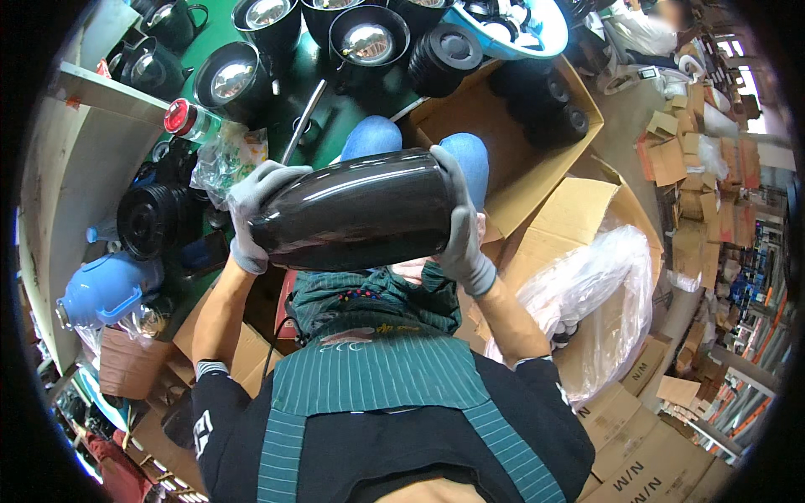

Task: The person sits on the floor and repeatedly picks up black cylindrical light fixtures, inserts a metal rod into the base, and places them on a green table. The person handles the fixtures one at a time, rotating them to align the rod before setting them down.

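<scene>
Closest to you is the striped green apron (381, 377) over your dark shirt, running across the lower middle of the frame. And there it is, dead centre: the glossy black canister (356, 214), lying on its side, slightly tilted, held up across your lap. Your left hand (258, 210), in a grey glove, is half open, curved around the canister's left end. Your right hand (461, 230), gloved too, is part open and cupped against the right end, so both have hold of it. Just past it, two blue-clad knees (373, 138) poke up.

On to the green table (216, 27): a metal rod (304, 121) slants over it, with a crumpled clear bag (231, 163) and a red-lidded jar (191, 122) to its left. Black cups (369, 42) with shiny insides crowd the top, next to a stack of black discs (436, 67) and a loaded blue basin (537, 54).

Over at left, a blue jug (117, 289) sits above a brown bin (130, 365). Right of centre, an open carton (453, 121) holds black parts, and clear plastic (616, 277) spills from another. Farthest off, upper right, there's another person (641, 33) beyond scattered boxes (671, 159).
</scene>
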{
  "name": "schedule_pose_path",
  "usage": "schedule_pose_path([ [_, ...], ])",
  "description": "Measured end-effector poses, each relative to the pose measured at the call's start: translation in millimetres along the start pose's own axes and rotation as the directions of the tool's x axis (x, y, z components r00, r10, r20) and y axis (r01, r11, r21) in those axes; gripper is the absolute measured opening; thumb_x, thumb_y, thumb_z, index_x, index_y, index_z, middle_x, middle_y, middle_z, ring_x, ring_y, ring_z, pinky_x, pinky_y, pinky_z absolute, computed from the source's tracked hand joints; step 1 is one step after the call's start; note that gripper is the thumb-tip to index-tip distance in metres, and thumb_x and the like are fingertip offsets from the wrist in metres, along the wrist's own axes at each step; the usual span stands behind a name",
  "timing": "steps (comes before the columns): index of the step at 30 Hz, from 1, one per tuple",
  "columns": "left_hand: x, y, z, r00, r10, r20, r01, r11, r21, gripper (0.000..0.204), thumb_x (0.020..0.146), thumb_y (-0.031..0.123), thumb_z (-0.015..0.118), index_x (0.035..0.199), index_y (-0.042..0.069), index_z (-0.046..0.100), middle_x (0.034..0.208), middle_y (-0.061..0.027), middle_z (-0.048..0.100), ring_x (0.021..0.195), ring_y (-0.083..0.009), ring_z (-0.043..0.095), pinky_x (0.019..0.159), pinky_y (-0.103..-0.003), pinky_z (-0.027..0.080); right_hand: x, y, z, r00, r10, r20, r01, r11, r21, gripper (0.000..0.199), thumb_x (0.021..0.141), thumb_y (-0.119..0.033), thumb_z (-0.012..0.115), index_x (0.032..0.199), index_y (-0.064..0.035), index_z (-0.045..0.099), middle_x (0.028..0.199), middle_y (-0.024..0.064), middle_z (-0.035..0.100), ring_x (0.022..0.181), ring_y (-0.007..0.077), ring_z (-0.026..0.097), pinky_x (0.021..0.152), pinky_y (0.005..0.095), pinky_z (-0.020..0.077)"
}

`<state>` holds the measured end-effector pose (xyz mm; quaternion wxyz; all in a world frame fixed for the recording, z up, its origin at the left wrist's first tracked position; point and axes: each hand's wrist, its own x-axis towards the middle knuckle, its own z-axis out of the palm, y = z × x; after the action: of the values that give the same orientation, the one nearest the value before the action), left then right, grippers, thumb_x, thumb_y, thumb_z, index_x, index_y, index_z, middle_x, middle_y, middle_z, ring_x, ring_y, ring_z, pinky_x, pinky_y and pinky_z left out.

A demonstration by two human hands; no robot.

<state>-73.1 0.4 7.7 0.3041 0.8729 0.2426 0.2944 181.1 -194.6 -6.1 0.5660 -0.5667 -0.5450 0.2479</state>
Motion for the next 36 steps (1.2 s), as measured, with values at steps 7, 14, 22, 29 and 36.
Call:
schedule_pose_path([
  [7, 3, -6, 0, 0.998, 0.067, -0.002, -0.067, 0.997, 0.046, 0.041, 0.078, 0.019, 0.082, 0.116, 0.004, 0.081, 0.097, -0.0141, 0.075, 0.087, -0.0307, 0.076, 0.078, -0.037, 0.058, -15, 12, -6, 0.956, 0.27, 0.117, -0.282, 0.954, 0.102, 0.065, 0.121, -0.04, 0.03, 0.168, 0.0045, 0.03, 0.164, 0.0276, 0.046, 0.147, 0.039, 0.051, 0.127, 0.0421, 0.0347],
  [14, -24, -26, 41, 0.958, -0.244, 0.153, 0.285, 0.879, -0.382, 0.033, 0.08, 0.01, 0.078, 0.11, -0.002, 0.08, 0.093, -0.0118, 0.075, 0.087, -0.023, 0.074, 0.083, -0.034, 0.057, -10, -14, -21, 0.993, -0.108, 0.036, 0.114, 0.964, -0.239, 0.101, 0.107, -0.077, 0.037, 0.166, 0.0052, 0.036, 0.161, 0.0305, 0.045, 0.146, 0.0478, 0.047, 0.124, 0.0537, 0.0316],
  [22, 8, 32, 26, 0.987, 0.112, 0.116, -0.127, 0.983, 0.135, 0.047, 0.077, 0.018, 0.081, 0.123, 0.01, 0.08, 0.101, -0.0134, 0.076, 0.087, -0.0325, 0.076, 0.076, -0.042, 0.059, -54, 55, -36, 0.951, 0.299, 0.085, -0.304, 0.951, 0.052, 0.054, 0.121, -0.028, 0.028, 0.162, 0.0041, 0.044, 0.162, 0.0156, 0.052, 0.151, 0.0268, 0.047, 0.13, 0.0383, 0.0309],
  [29, -42, 9, 76, 0.915, 0.233, 0.328, -0.219, 0.972, -0.079, 0.08, 0.071, 0.008, 0.086, 0.148, 0.008, 0.063, 0.132, -0.0162, 0.069, 0.118, -0.0368, 0.07, 0.103, -0.049, 0.056, 14, 19, -86, 0.863, 0.492, 0.114, -0.498, 0.866, 0.031, 0.057, 0.108, -0.04, 0.063, 0.149, -0.0005, 0.062, 0.147, 0.0148, 0.068, 0.137, 0.0246, 0.062, 0.118, 0.0424, 0.0449],
  [36, -1, -114, 102, 0.956, -0.218, -0.196, 0.289, 0.81, 0.51, 0.064, 0.099, 0.028, 0.074, 0.154, 0.0, 0.056, 0.146, -0.0251, 0.061, 0.135, -0.0431, 0.059, 0.116, -0.05, 0.045, -1, 35, 0, 0.977, 0.069, 0.201, 0.018, 0.917, -0.399, 0.071, 0.088, -0.046, 0.081, 0.144, -0.0057, 0.064, 0.137, 0.0224, 0.065, 0.127, 0.0416, 0.064, 0.111, 0.0484, 0.0492],
])
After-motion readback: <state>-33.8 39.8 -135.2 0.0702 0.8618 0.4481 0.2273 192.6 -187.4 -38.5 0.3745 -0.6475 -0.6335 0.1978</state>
